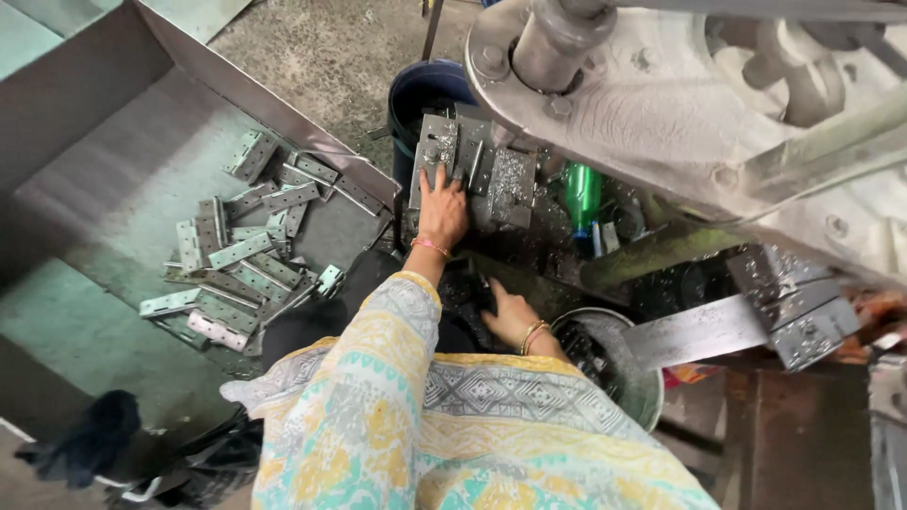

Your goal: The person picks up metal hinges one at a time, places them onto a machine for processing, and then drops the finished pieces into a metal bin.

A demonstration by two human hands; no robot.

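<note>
The left hand [442,203] reaches far forward to the die block [472,165] of a big grey press [661,104]; its fingers lie flat and spread, palm down, and they press on a small metal plate [437,149] that sits on the left part of the block; the hand grips nothing, it only holds the plate down. The right hand [510,316] is nearer to the body, low, on a dark and dirty surface just left of a round metal bowl [645,401]; its fingers are a little bent, but I cannot tell if they close on something.

On the left stands a wide metal tray [104,189]; a loose pile of hinges [236,264] lies in its middle, well apart from both hands. A blue bucket [425,85] is behind the die block, and a green bottle [583,194] stands to the right of it.

To my judgement, the step in hand is the seating of the plate on the block, under the head of the press; the plate seems flat, but its exact fit is hard to see. The next move calls for care; the fingers must be fully away from the block before the press comes down, and the plate must not shift when the hand lifts.
</note>
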